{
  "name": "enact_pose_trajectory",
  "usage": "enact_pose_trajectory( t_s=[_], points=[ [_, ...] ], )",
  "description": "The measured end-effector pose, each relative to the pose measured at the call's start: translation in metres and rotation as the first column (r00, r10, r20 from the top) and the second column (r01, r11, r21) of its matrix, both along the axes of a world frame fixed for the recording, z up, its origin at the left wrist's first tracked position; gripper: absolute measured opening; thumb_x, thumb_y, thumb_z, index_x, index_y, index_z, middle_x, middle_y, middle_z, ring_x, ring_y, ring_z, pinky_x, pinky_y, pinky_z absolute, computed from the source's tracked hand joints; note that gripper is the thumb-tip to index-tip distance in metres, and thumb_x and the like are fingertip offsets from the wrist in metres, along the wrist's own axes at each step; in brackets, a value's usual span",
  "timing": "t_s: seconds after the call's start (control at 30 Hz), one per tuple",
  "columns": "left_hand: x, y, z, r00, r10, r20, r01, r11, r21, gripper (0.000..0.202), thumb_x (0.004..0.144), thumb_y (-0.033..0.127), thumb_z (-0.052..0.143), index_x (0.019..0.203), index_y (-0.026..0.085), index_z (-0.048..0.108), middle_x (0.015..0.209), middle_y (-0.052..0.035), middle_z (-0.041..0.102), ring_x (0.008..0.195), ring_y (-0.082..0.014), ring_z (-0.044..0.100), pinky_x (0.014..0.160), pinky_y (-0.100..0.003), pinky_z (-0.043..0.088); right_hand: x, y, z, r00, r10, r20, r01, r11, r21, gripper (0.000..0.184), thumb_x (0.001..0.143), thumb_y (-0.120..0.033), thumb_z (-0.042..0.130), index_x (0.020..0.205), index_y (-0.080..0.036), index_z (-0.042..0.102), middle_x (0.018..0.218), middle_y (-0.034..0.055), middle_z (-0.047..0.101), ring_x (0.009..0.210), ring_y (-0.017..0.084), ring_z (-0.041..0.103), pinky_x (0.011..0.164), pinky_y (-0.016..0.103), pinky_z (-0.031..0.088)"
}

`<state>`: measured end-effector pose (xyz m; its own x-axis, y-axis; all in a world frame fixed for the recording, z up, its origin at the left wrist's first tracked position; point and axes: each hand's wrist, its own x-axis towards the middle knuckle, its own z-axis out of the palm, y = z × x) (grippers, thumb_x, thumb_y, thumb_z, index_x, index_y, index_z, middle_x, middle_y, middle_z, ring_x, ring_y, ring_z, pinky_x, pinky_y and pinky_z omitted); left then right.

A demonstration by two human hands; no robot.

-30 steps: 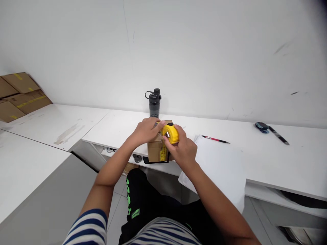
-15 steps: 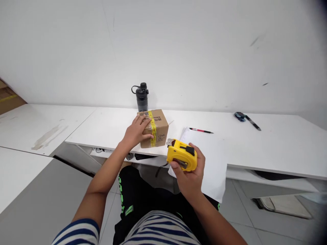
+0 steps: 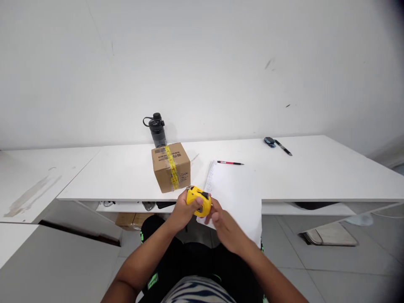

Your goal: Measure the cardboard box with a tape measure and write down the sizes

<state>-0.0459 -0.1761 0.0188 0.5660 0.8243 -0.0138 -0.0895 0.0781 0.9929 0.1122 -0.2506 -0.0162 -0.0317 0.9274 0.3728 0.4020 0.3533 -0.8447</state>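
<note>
My left hand (image 3: 184, 212) is closed round a yellow tape measure (image 3: 198, 201), thumb across its face. The tape measure has a black button on top, and its metal hook points towards the box. At its right edge is my right hand (image 3: 224, 225), thumb and fingers apart; some fingertips are partly hidden, and I cannot tell whether they touch the case. A taped cardboard box (image 3: 172, 168) with dark print and yellow tape stands just beyond my left hand. White paper sheets (image 3: 236, 193) lie under and right of my hands, overhanging the table's front edge.
A dark water bottle (image 3: 157, 131) stands behind the box. A red and black pen (image 3: 230, 163) lies at the paper's top edge. Farther right on the white table (image 3: 303, 176) are a small blue-black item (image 3: 269, 142) and a dark marker (image 3: 283, 147). A shelf (image 3: 126, 208) runs below.
My left hand has left the box and now grips the tape measure. My right hand has loosened from it and shifted to its right side. The view has turned slightly right.
</note>
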Motion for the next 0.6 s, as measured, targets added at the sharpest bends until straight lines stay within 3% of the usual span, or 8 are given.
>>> enact_pose_trajectory(
  t_s=[0.07,0.13,0.2,0.23,0.3,0.4,0.47,0.6],
  points=[
    [0.011,0.025,-0.01,0.998,-0.048,-0.037,0.048,0.999,-0.008,0.061,0.069,0.068,0.071,0.102,0.017,0.061,0.102,-0.0116,0.071,0.09,-0.0236,0.068,0.079,-0.034,0.053,0.039,0.021,0.005,0.986,-0.093,0.137,0.102,0.993,-0.056,0.057,0.102,-0.052,0.021,0.116,-0.021,0.066,0.081,0.0041,0.072,0.063,0.018,0.065,0.063,0.033,0.054],
    [0.026,0.051,-0.02,0.981,-0.094,-0.172,0.107,0.992,0.07,0.059,0.064,0.065,0.077,0.096,0.018,0.059,0.095,-0.0077,0.07,0.085,-0.0215,0.067,0.074,-0.032,0.053,0.081,0.056,0.011,0.882,-0.345,0.321,0.386,0.92,-0.071,0.055,0.102,-0.049,0.024,0.108,-0.019,0.07,0.077,0.0059,0.072,0.071,0.021,0.067,0.067,0.034,0.051],
    [0.043,0.074,-0.031,0.939,-0.06,-0.338,0.13,0.974,0.188,0.053,0.064,0.061,0.078,0.088,0.019,0.057,0.088,-0.0037,0.068,0.081,-0.0191,0.064,0.068,-0.029,0.051,0.116,0.099,0.014,0.667,-0.486,0.565,0.628,0.775,-0.076,0.047,0.101,-0.04,0.032,0.131,-0.016,0.059,0.093,0.0136,0.073,0.083,0.024,0.068,0.071,0.034,0.048],
    [0.052,0.084,-0.036,0.924,-0.036,-0.38,0.127,0.968,0.216,0.05,0.067,0.061,0.075,0.088,0.019,0.056,0.087,-0.0029,0.067,0.08,-0.0184,0.064,0.067,-0.028,0.05,0.131,0.121,0.015,0.578,-0.445,0.684,0.675,0.732,-0.094,0.05,0.1,-0.034,0.033,0.145,-0.014,0.045,0.102,0.0178,0.072,0.087,0.026,0.068,0.07,0.034,0.046],
    [0.066,0.097,-0.043,0.92,0.013,-0.392,0.081,0.972,0.222,0.046,0.075,0.061,0.068,0.092,0.019,0.056,0.091,-0.0035,0.068,0.082,-0.018,0.064,0.068,-0.028,0.051,0.151,0.158,0.013,0.526,-0.304,0.795,0.669,0.724,-0.165,0.053,0.098,-0.027,0.036,0.149,-0.014,0.038,0.106,0.0209,0.07,0.087,0.027,0.068,0.068,0.035,0.044],
    [0.075,0.105,-0.046,0.899,0.087,-0.43,0.02,0.971,0.239,0.047,0.081,0.062,0.06,0.1,0.02,0.056,0.098,-0.0057,0.069,0.088,-0.02,0.065,0.074,-0.031,0.052,0.166,0.191,0.007,0.546,-0.21,0.811,0.612,0.761,-0.216,0.037,0.093,-0.024,0.047,0.126,-0.014,0.061,0.092,0.0177,0.072,0.083,0.027,0.068,0.067,0.033,0.042],
    [0.076,0.104,-0.046,0.851,0.134,-0.508,0.052,0.941,0.335,0.049,0.079,0.064,0.06,0.101,0.021,0.058,0.104,-0.0076,0.068,0.096,-0.0238,0.064,0.083,-0.036,0.052,0.169,0.199,0.003,0.551,-0.214,0.807,0.594,0.779,-0.199,0.03,0.092,-0.023,0.048,0.115,-0.013,0.065,0.091,0.0167,0.072,0.083,0.026,0.067,0.068,0.033,0.041],
    [0.077,0.101,-0.044,0.769,0.277,-0.576,0.094,0.842,0.531,0.051,0.081,0.063,0.057,0.108,0.021,0.061,0.133,-0.0132,0.058,0.132,-0.0313,0.045,0.116,-0.046,0.028,0.163,0.199,-0.004,0.565,-0.322,0.76,0.6,0.793,-0.11,0.042,0.099,-0.026,0.031,0.135,-0.016,0.051,0.11,0.0152,0.071,0.092,0.024,0.066,0.071,0.031,0.042]
  ],
)
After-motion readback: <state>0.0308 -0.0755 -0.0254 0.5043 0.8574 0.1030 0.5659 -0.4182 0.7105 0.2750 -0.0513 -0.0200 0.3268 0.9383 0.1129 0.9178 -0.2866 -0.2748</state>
